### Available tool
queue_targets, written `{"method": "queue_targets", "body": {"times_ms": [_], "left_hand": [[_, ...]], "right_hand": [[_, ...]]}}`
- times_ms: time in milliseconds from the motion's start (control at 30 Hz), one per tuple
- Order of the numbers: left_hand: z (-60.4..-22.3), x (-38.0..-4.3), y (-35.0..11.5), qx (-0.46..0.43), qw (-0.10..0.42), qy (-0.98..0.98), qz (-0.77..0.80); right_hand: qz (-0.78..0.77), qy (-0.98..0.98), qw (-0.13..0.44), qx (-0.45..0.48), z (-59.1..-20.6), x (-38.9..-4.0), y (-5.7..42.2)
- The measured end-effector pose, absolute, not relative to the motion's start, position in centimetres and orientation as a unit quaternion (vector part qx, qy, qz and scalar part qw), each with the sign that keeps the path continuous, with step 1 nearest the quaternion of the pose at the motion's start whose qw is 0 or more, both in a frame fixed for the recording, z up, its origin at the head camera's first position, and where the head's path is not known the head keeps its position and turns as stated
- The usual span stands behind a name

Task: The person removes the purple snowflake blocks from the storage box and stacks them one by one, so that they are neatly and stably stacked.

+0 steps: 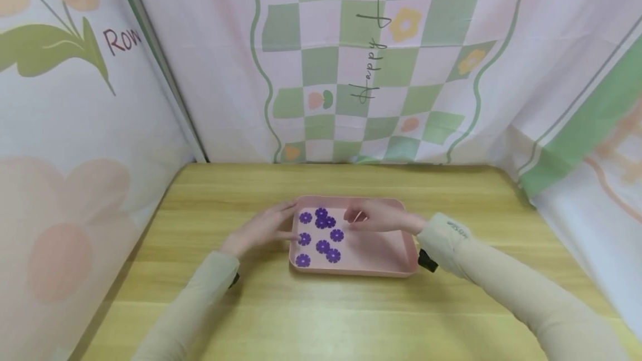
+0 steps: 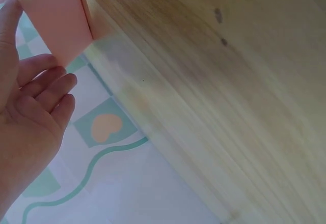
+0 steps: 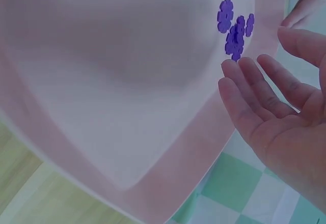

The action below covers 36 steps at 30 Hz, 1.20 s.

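Note:
A shallow pink tray [image 1: 383,249] lies on the table in the head view. Several purple flower-shaped discs [image 1: 337,235] are spread over its left half, a few of them overlapping. My left hand [image 1: 261,230] rests at the tray's left edge, its thumb reaching over the rim beside a disc. In the left wrist view its other fingers [image 2: 58,89] are loosely bent next to the pink outer wall. Over the tray, right of the discs, hovers my right hand [image 1: 378,216]. The right wrist view shows its fingers [image 3: 239,104] relaxed and apart from the thumb, with nothing held.
The tray stands on a wooden table [image 1: 321,316], with bare wood around it. A checked, patterned curtain [image 1: 361,71] hangs behind the table's far edge, and printed cloth [image 1: 75,183] closes off the left side. More cloth [image 1: 577,171] hangs at the right.

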State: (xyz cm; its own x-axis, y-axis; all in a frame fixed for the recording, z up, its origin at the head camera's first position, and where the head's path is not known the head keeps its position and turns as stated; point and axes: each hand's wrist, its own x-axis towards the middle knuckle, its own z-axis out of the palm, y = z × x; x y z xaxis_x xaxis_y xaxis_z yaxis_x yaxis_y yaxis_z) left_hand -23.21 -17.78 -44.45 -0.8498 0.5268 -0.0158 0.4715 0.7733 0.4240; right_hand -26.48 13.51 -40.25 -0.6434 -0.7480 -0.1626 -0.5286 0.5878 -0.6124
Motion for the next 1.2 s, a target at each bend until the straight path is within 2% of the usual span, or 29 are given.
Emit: {"method": "queue_targets", "body": {"times_ms": [767,1200], "left_hand": [[-44.5,-23.2,-17.8,0.317,-0.001,0.940,0.124],[-44.5,-23.2,-17.9,0.315,-0.001,0.940,0.128]], "right_hand": [[-0.211,0.884,0.218,-0.357,-41.5,-27.0,11.4],[-0.197,0.886,0.208,-0.365,-41.7,-27.2,10.5]]}}
